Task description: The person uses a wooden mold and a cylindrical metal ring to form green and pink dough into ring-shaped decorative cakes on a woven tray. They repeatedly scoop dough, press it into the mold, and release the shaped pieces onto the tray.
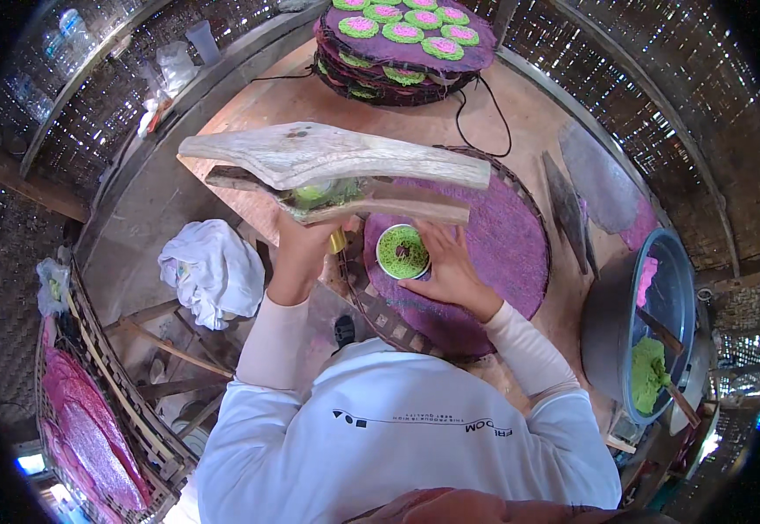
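Observation:
A two-armed wooden press [336, 157] spans the middle of the view, its arms parted, with green dough showing between them. My left hand [304, 246] is closed round the lower arm, its fingers mostly hidden beneath the wood. My right hand [452, 275] curves round the right side of a small white-rimmed round mould [381, 260], thumb near and fingers far. Thin green dough strands [402, 240] fill the mould, with a dark spot in their middle. Under it lies a round purple-stained mat [502, 236].
Stacked purple trays [406, 79] with green-and-pink rounds stand at the far side. A grey tub [603, 336] holding green dough [648, 374], pink dough and wooden sticks is at the right. A white cloth bundle [212, 272] sits left, above pink sheets [92, 428].

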Motion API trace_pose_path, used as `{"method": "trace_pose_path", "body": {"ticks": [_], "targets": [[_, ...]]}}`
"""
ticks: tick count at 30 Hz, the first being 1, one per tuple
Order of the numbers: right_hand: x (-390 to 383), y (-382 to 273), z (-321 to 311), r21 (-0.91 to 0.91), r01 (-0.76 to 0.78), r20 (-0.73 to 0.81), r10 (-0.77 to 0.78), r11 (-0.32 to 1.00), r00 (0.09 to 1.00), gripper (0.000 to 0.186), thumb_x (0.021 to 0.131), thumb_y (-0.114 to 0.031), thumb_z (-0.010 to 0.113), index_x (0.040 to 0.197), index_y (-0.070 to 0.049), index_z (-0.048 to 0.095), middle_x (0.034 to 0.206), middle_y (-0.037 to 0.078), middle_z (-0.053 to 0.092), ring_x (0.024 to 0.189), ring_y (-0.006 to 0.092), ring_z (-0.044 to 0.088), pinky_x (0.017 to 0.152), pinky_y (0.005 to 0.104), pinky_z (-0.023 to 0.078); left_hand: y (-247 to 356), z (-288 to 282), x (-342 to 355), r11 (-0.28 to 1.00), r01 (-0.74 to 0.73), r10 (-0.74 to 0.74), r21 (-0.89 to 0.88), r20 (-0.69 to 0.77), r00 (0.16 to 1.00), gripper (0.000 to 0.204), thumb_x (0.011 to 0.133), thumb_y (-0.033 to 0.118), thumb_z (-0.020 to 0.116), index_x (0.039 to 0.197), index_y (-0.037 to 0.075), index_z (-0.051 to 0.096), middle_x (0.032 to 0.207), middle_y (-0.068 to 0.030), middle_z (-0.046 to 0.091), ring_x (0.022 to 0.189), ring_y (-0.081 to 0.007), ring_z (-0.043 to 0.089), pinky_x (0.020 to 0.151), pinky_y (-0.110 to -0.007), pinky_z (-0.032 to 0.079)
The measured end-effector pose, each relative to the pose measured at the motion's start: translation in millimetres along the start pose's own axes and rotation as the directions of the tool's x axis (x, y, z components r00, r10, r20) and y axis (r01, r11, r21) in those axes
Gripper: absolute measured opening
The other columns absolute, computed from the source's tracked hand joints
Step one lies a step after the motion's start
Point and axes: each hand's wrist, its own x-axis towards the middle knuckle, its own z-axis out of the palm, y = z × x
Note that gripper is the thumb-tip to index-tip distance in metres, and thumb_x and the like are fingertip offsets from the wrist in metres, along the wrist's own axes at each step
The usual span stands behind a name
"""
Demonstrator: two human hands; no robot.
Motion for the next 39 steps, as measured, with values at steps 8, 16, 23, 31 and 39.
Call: {"method": "trace_pose_path", "body": {"ticks": [8, 16, 23, 31, 39], "targets": [[-4, 0, -4, 0.126, 0.007, -0.088, 0.004, 0.992, 0.996, 0.098, 0.059, -0.042, 0.073, 0.134, -0.003, 0.025, 0.127, 0.016, 0.041, 0.122, 0.0321, 0.035, 0.103, 0.053, 0.012, 1, 6, 0, 0.998, 0.023, -0.02, -0.053, 0.044, 0.999, 0.021, 0.066, -0.006, 0.059, 0.087, -0.003, 0.056, 0.073, -0.0061, 0.058, 0.059, -0.0122, 0.053, 0.053, -0.024, 0.041], [-77, -3, -40, 0.105, -0.259, 0.075, 0.252, 0.96, 0.965, 0.097, 0.06, -0.032, 0.075, 0.136, -0.008, 0.02, 0.127, 0.016, 0.041, 0.12, 0.0315, 0.037, 0.1, 0.0557, 0.018, -1, 6, -2, 1.0, 0.007, -0.007, -0.006, 0.078, 0.997, 0.028, 0.067, -0.007, 0.063, 0.093, -0.003, 0.055, 0.079, -0.0075, 0.059, 0.065, -0.0135, 0.056, 0.058, -0.026, 0.045], [-73, -2, -55, 0.851, -0.185, 0.012, 0.332, 0.493, 0.943, 0.08, 0.072, -0.04, 0.068, 0.132, -0.002, 0.03, 0.126, 0.015, 0.043, 0.115, 0.0213, 0.042, 0.097, 0.0362, 0.032, -10, 25, -4, 0.896, -0.285, 0.156, 0.34, 0.358, 0.92, 0.045, 0.062, 0.008, 0.074, 0.101, -0.001, 0.054, 0.098, -0.0104, 0.06, 0.089, -0.0212, 0.059, 0.08, -0.032, 0.046], [-81, -33, -167, 0.836, -0.485, 0.497, 0.022, 0.259, 0.868, 0.05, 0.08, -0.039, 0.059, 0.11, 0.001, 0.05, 0.087, 0.003, 0.053, 0.078, 0.0114, 0.05, 0.068, 0.0238, 0.041, 25, 90, -3, 0.442, -0.838, 0.302, 0.32, 0.827, 0.474, 0.065, 0.063, 0.035, 0.074, 0.114, 0.002, 0.05, 0.115, -0.0145, 0.053, 0.108, -0.0238, 0.05, 0.092, -0.036, 0.039], [-107, 0, -145, 0.728, -0.619, 0.635, 0.048, 0.296, 0.771, 0.059, 0.083, -0.05, 0.051, 0.11, 0.002, 0.051, 0.089, 0.005, 0.055, 0.079, 0.0116, 0.051, 0.068, 0.0247, 0.042, -14, 87, 50, 0.488, 0.473, 0.429, -0.733, 0.674, 0.602, 0.071, 0.074, 0.065, 0.05, 0.118, 0.009, 0.049, 0.099, -0.0048, 0.051, 0.108, -0.0285, 0.043, 0.09, -0.041, 0.038]]}}
